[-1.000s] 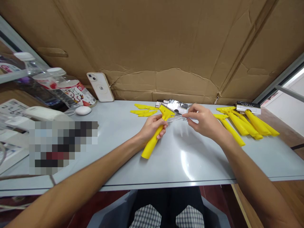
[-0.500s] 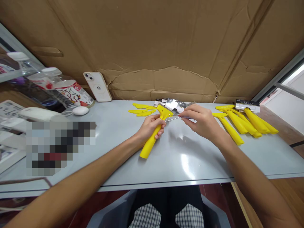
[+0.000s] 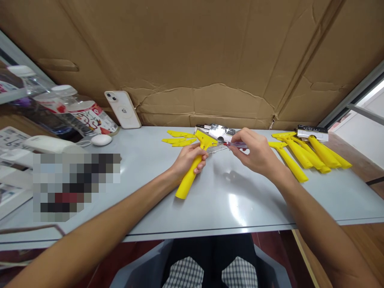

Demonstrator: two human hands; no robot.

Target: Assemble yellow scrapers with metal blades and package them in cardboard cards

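Observation:
My left hand (image 3: pixel 191 160) is closed around the neck of a yellow scraper (image 3: pixel 187 180), whose wide head points up and away and whose handle slants toward me. In my right hand (image 3: pixel 252 150) is a screwdriver (image 3: pixel 238 145) with a clear purplish handle, its thin shaft reaching left to the side of the scraper head. Whether the tip sits in a screw is too small to tell. Just beneath the shaft lie thin metal strips (image 3: pixel 218 149). Flat yellow pieces (image 3: pixel 181 138) rest behind my left hand, beside silver and black metal parts (image 3: pixel 221 131).
Several yellow scraper handles (image 3: pixel 292 160) lie at the right, one with a metal blade holder (image 3: pixel 313 133). A phone (image 3: pixel 123 110) leans on the cardboard wall (image 3: pixel 192 52) at the back. Bottles (image 3: pixel 93 116), a white mouse (image 3: pixel 101 139) and a blurred-out patch occupy the left.
The scraper has shifted slightly left in my left hand's grip. My right fingers have changed position on the screwdriver, and more of its handle shows.

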